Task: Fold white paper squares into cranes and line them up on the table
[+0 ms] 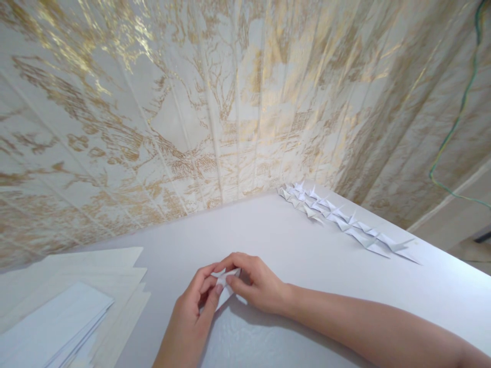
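Between my two hands is a small piece of folded white paper, held a little above the table near its front middle. My left hand pinches it from the left, thumb on the near face and fingers behind. From the right, my right hand grips its upper edge between thumb and forefinger. Fingers cover much of the paper, so its full shape is hidden. At the back right, several folded white paper cranes stand in close rows.
Large cream sheets lie fanned at the left of the white table, with a stack of smaller white paper on top. A gold-patterned wall covering rises behind. A green cable hangs at the right.
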Tool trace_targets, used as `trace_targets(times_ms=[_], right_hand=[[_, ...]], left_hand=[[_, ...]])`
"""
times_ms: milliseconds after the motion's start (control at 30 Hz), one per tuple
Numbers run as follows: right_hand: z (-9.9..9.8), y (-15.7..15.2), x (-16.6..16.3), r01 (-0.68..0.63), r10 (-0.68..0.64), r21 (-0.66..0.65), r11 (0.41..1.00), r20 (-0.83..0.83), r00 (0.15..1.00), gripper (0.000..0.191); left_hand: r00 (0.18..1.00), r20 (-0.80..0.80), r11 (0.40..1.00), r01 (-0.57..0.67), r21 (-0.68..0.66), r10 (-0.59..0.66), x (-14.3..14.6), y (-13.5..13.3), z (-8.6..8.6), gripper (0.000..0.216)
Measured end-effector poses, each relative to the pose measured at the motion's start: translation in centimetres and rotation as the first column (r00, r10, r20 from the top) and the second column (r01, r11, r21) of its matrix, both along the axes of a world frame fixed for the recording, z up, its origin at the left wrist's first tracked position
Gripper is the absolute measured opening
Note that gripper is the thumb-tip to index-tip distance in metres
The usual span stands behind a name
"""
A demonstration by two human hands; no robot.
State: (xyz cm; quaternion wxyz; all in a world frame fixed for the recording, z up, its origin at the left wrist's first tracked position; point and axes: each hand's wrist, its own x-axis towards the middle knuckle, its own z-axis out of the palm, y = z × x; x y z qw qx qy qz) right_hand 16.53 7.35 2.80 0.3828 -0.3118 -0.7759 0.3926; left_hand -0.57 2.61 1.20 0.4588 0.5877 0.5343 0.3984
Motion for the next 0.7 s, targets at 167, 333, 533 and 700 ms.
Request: trace_targets(times_ms=[167,333,533,700], right_hand=[[-0.24,0.10,-0.08,0.035,-0.036,-0.093,0.995,-0.009,0.999,0.009],[-0.30,-0.17,-0.02,0.000,-0.003,-0.053,0.999,-0.057,0.998,0.012],[-0.42,0.23,0.19,0.082,-0.086,-0.035,0.996,-0.121,0.989,0.011],[-0.63,0.76,0.46,0.036,-0.042,-0.062,0.997,-0.089,0.995,0.010]], left_hand=[[0.990,-0.141,0.999,0.003,0.037,0.003,-0.18,-0.02,0.08,0.041],[0.978,-0.207,0.999,0.036,0.040,-0.027,-0.20,0.09,0.22,0.037],[0.985,-0.172,1.000,0.021,-0.003,-0.022,-0.31,-0.06,0.35,0.036],[0.993,-0.118,0.999,0.012,-0.042,-0.017,-0.45,0.11,0.26,0.036]])
